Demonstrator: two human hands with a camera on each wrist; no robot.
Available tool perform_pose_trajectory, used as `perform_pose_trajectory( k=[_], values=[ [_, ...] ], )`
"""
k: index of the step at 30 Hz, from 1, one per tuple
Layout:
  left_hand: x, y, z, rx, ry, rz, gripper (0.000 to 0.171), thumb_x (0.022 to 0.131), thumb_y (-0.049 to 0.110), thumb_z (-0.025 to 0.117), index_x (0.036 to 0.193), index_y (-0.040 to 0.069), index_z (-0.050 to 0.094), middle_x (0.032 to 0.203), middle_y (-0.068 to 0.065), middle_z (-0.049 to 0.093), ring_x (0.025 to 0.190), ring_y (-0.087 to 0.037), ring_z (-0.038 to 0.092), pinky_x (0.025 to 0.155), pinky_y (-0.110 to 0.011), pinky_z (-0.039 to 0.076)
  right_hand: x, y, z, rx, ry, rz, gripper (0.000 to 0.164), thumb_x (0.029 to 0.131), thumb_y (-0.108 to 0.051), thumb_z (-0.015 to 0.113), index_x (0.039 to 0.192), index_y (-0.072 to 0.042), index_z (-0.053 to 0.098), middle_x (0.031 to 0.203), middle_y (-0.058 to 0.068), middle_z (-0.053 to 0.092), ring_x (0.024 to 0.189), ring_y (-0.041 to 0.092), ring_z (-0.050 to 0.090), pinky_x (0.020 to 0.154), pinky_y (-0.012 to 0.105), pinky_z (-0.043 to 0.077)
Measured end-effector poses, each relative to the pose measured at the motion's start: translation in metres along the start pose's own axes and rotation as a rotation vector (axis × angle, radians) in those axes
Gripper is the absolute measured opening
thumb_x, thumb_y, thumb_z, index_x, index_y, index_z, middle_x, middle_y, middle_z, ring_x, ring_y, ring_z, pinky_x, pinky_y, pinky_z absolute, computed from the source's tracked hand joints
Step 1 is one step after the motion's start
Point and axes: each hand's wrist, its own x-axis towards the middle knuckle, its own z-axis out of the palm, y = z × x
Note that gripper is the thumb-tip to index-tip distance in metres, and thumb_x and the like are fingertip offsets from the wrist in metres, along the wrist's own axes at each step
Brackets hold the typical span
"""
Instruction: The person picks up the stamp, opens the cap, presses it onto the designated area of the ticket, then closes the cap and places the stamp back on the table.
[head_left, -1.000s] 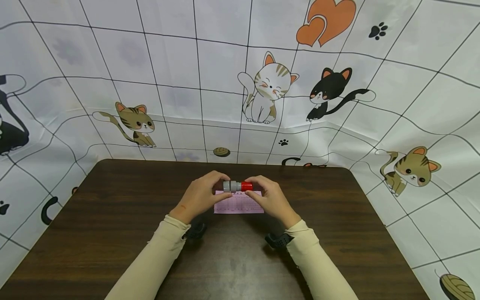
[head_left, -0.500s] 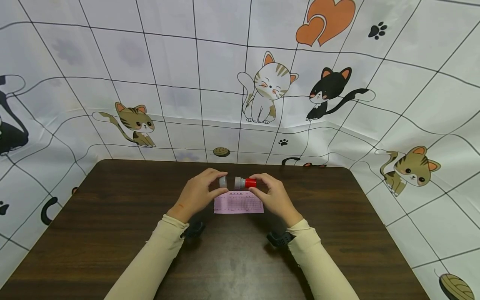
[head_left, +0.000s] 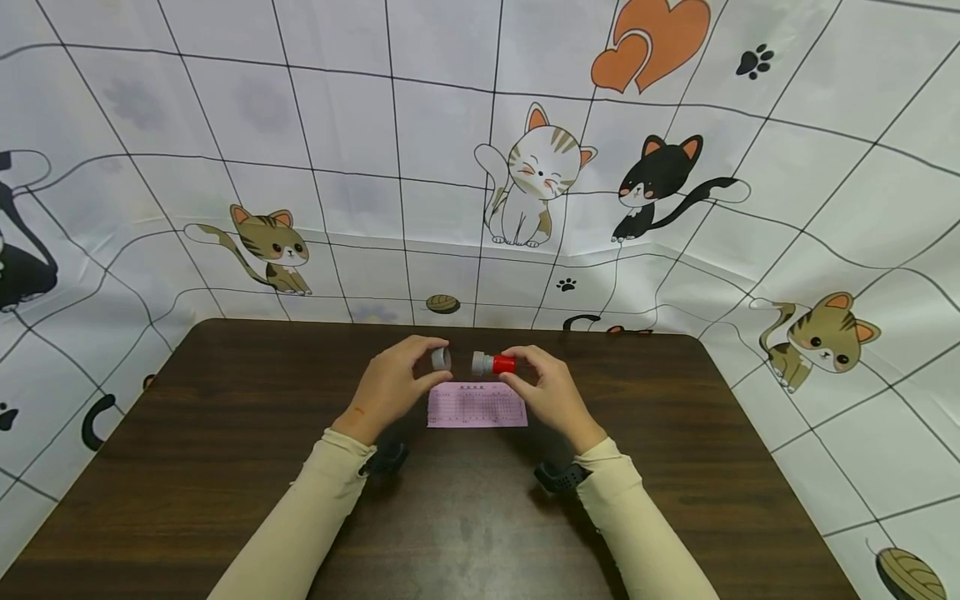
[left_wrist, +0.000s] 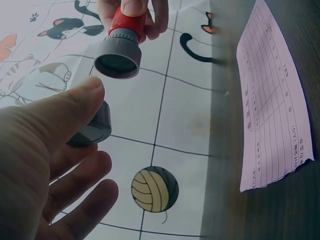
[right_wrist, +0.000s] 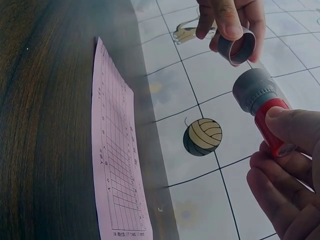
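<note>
My left hand (head_left: 386, 392) pinches a grey ring-shaped cap (head_left: 441, 359) between thumb and fingers above the far half of the table. Facing it, a small gap away, is a stamp (head_left: 492, 364) with a red handle and a wide grey head. My right hand (head_left: 553, 396) pinches the stamp by its red handle (right_wrist: 272, 117). In the left wrist view the round stamp face looks dark and points towards the cap. The cap's hollow opening is turned to the stamp in the right wrist view. Below both hands, a pink printed form (head_left: 477, 406) lies flat on the table.
The dark wooden table (head_left: 225, 467) ends at a straight back edge just beyond the hands. White cloth (head_left: 337, 125) printed with cats and grid lines hangs behind and at both sides. Black straps with devices are on both wrists.
The cap was joined to the stamp's head a second ago and has come off. My left hand moved left with the cap and tilted it, while my right hand shifted slightly right.
</note>
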Motion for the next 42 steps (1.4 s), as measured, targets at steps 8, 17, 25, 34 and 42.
perform_pose_trajectory(
  k=[8, 17, 25, 34, 42],
  values=[
    [-0.0002, -0.0022, -0.0014, -0.019, 0.03, -0.003, 0.051, 0.088, 0.03, 0.084, 0.133, 0.013, 0.067, 0.121, -0.006, 0.071, 0.094, -0.023, 0.069, 0.082, -0.041, 0.06, 0.0, -0.0004, -0.0014, 0.0, 0.036, 0.003, 0.029, 0.09, -0.008, 0.081, 0.117, -0.008, 0.072, 0.11, 0.007, 0.072, 0.099, 0.021, 0.068, 0.088, 0.045, 0.059],
    [-0.0021, -0.0026, -0.0026, -0.033, 0.033, -0.067, 0.049, 0.088, 0.028, 0.085, 0.131, 0.013, 0.065, 0.107, -0.005, 0.075, 0.082, -0.02, 0.065, 0.073, -0.041, 0.057, -0.0006, 0.0011, -0.001, -0.003, 0.031, 0.02, 0.029, 0.09, -0.008, 0.081, 0.118, -0.008, 0.071, 0.11, 0.007, 0.072, 0.098, 0.021, 0.068, 0.088, 0.044, 0.059],
    [-0.0011, -0.0049, -0.0026, -0.065, 0.033, -0.087, 0.05, 0.089, 0.026, 0.083, 0.133, 0.014, 0.062, 0.109, -0.006, 0.074, 0.085, -0.021, 0.066, 0.074, -0.042, 0.056, 0.0, 0.0019, -0.0018, -0.002, 0.032, 0.026, 0.029, 0.09, -0.008, 0.081, 0.117, -0.007, 0.071, 0.109, 0.007, 0.072, 0.099, 0.021, 0.068, 0.089, 0.045, 0.059],
    [-0.0001, -0.0083, -0.0015, -0.039, 0.002, -0.061, 0.06, 0.093, 0.029, 0.079, 0.148, 0.014, 0.058, 0.13, -0.01, 0.07, 0.105, -0.027, 0.071, 0.089, -0.048, 0.058, -0.0003, 0.0014, -0.0031, 0.009, 0.032, 0.032, 0.029, 0.09, -0.007, 0.081, 0.118, -0.006, 0.071, 0.109, 0.009, 0.072, 0.098, 0.022, 0.068, 0.089, 0.044, 0.059],
    [-0.0001, -0.01, 0.0001, -0.05, 0.013, -0.105, 0.054, 0.089, 0.028, 0.083, 0.136, 0.014, 0.063, 0.103, -0.006, 0.075, 0.084, -0.019, 0.067, 0.075, -0.042, 0.056, 0.0001, 0.0037, -0.0021, 0.032, 0.03, 0.039, 0.029, 0.09, -0.007, 0.08, 0.118, -0.005, 0.071, 0.109, 0.01, 0.072, 0.097, 0.022, 0.069, 0.09, 0.043, 0.06]
  ],
)
